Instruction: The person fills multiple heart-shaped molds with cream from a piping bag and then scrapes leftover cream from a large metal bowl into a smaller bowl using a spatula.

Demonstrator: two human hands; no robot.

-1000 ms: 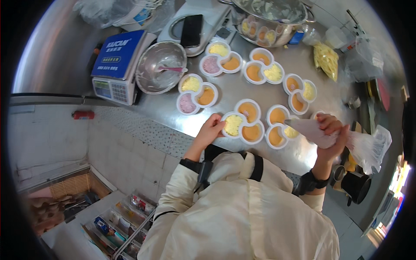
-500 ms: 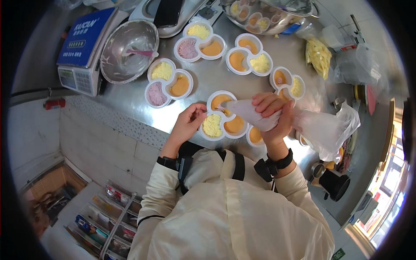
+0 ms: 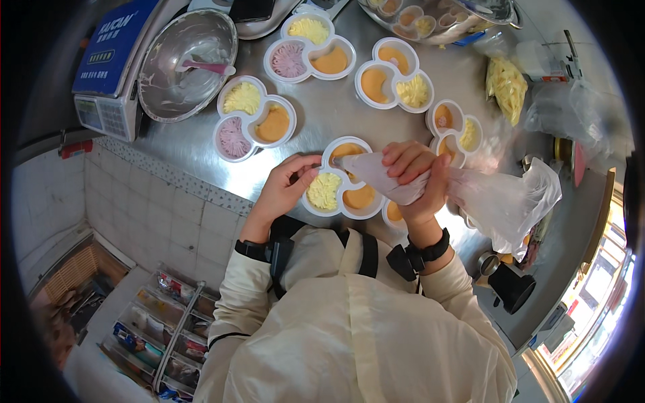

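My right hand (image 3: 420, 181) is closed around a piping bag (image 3: 383, 176) with pale purple filling. The bag lies tilted, its tip over the top compartment of a white three-part plastic cup (image 3: 363, 213). Yellow piped strands (image 3: 324, 191) fill that cup's left compartment, and an orange-brown layer (image 3: 359, 197) shows in the lower right one. On the cup's left side, my left hand (image 3: 282, 191) pinches the rim with bent thumb and forefinger. The bag's loose open end (image 3: 524, 201) spreads out to the right of my right wrist.
Several similar cups stand beyond, one filled with purple and yellow strands (image 3: 256, 119). At the back left are a metal bowl (image 3: 171, 94) with a pink spatula (image 3: 207, 66) and a scale (image 3: 104, 119). A bag of yellow filling (image 3: 505, 87) and a black cup (image 3: 512, 287) are at right.
The view has shifted slightly, so the bowl and scale sit higher and farther left. Both hands keep their hold, and the bag's tip stays over the same compartment.
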